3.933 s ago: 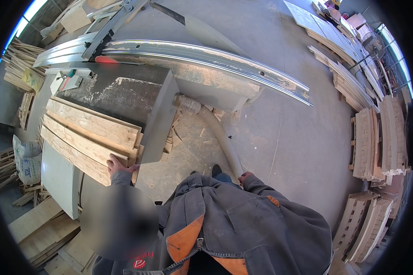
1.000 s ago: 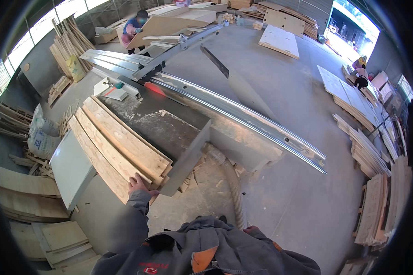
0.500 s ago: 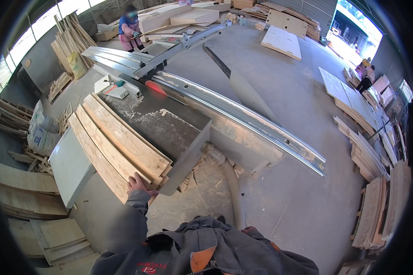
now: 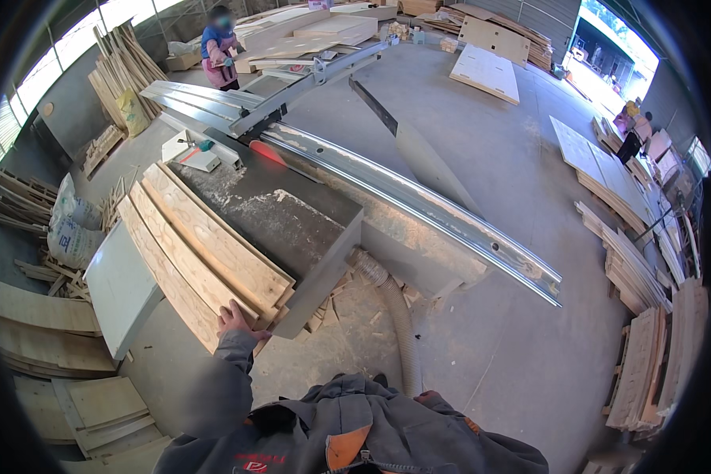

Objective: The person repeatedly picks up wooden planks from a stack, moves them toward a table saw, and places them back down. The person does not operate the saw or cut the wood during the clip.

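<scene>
My left hand (image 4: 234, 319) rests on the near end of a long wooden board (image 4: 183, 288), the outermost in a stack at the left side of the saw table. Its fingers lie stretched over the top, with the thumb apart near the end edge. Further wooden boards (image 4: 213, 233) lie alongside, overlapping on the dark saw table (image 4: 292, 225). My right hand (image 4: 428, 396) hangs low beside my jacket, mostly hidden by the sleeve, and its fingers do not show.
A red blade guard (image 4: 268, 152) stands beside the long metal sliding rail (image 4: 419, 203). A ribbed hose (image 4: 401, 328) runs from the table to the floor. Wood pieces lie under the table corner. Board stacks (image 4: 636, 367) line the right. A co-worker (image 4: 219, 51) stands at the far left.
The far-left co-worker has straightened up and shifted slightly right. A person at the far right has also moved a little. My left hand stays on the board; my right hand stays low.
</scene>
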`<state>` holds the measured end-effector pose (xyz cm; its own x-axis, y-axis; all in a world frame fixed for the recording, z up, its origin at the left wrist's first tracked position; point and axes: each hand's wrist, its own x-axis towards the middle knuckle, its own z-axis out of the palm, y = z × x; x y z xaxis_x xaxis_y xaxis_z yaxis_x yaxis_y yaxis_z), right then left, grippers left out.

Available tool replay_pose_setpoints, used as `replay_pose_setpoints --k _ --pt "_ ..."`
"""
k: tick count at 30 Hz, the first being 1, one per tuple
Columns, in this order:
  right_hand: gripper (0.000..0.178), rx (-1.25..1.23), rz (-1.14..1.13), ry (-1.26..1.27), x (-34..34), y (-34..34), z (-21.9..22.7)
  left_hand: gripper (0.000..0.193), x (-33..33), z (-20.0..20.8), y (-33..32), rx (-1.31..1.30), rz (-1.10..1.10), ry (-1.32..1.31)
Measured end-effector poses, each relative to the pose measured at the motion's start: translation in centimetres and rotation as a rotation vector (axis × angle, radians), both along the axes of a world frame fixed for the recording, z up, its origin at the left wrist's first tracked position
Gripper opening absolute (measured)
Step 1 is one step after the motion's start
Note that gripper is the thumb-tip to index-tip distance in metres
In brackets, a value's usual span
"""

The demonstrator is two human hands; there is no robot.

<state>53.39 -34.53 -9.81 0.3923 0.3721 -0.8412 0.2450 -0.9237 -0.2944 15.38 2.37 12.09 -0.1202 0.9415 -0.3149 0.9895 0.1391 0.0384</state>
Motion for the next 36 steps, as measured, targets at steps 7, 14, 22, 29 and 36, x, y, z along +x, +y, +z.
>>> replay_pose_setpoints --k 7,14,22,29,36 --pt "0.031 0.001 -0.037 0.044 0.3 0.4 0.3 0.129 0.0 -0.1 -0.1 0.018 -0.004 -0.026" --pt "0.031 -0.004 -0.005 -0.001 0.4 1.3 1.9 0.131 0.1 0.0 0.1 0.006 0.002 -0.016" --pt "0.029 -0.028 0.011 0.016 0.7 1.9 1.7 0.131 0.5 0.3 0.2 -0.029 0.018 -0.012" --pt "0.025 -0.006 -0.011 0.013 0.6 2.0 1.3 0.131 0.6 0.5 0.1 -0.019 0.018 -0.012" --pt "0.022 -0.001 -0.051 0.045 0.4 2.5 2.3 0.13 0.5 0.3 0.1 -0.004 0.014 -0.019"
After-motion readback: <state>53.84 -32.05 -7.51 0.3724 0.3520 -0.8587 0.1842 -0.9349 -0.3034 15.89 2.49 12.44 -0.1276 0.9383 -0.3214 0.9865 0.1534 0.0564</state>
